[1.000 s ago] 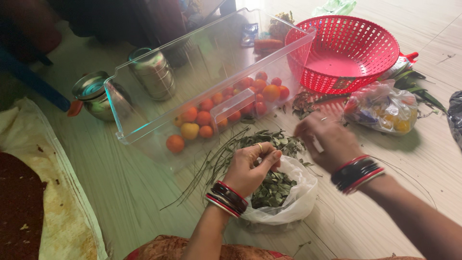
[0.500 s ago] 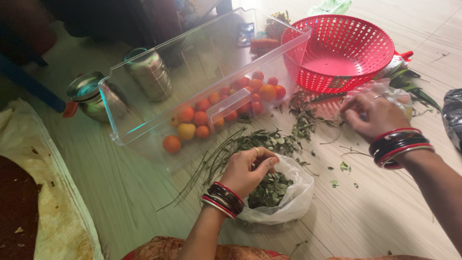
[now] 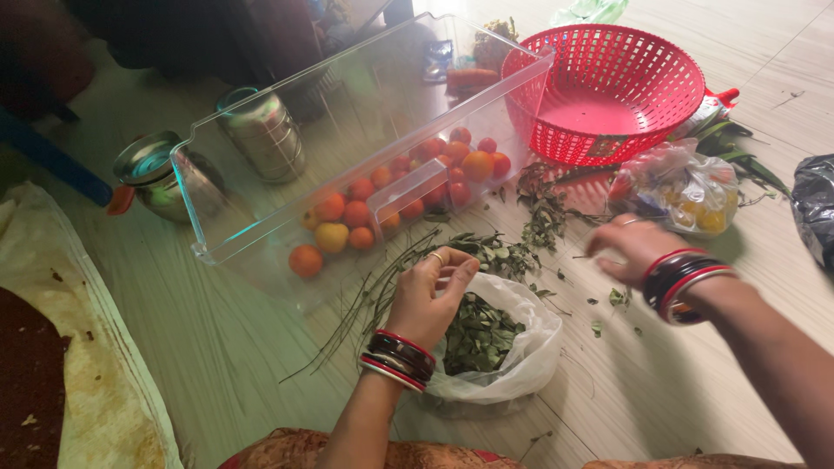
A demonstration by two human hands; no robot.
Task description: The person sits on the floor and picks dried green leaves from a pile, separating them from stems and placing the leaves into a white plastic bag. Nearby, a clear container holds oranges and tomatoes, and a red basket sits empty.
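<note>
Your left hand [image 3: 426, 295] sits at the rim of the white plastic bag [image 3: 530, 347], fingers curled in close and pinching the bag's edge, thumb and forefinger nearly closed. The bag lies on the pale wooden floor [image 3: 695, 391] right in front of you, mouth open toward the far side, and it is filled with dark green plucked leaves [image 3: 478, 334].

Your right hand [image 3: 630, 247] is blurred, hovering low over the floor to the right of the bag; the fingers look drawn together, but you cannot tell from this view whether they hold anything. A few loose leaf bits [image 3: 618, 298] lie on the floor just below it.

Beyond the bag is a heap of leafy sprigs [image 3: 499, 254], and beside it a fan of bare stems [image 3: 369, 304]. Those stems have their long axis running diagonally, from near your left wrist up toward the far right, tips pointing at the clear plastic tray [image 3: 287, 182].

That tray lies tilted on its side with orange and red tomatoes [image 3: 347, 213] gathered along its lower wall. Behind it stand two steel containers [image 3: 261, 130]. A red perforated basket [image 3: 608, 87] sits at the far right, touching the tray's end, and a clear bag of vegetables [image 3: 686, 187] rests just beyond your right hand.
</note>
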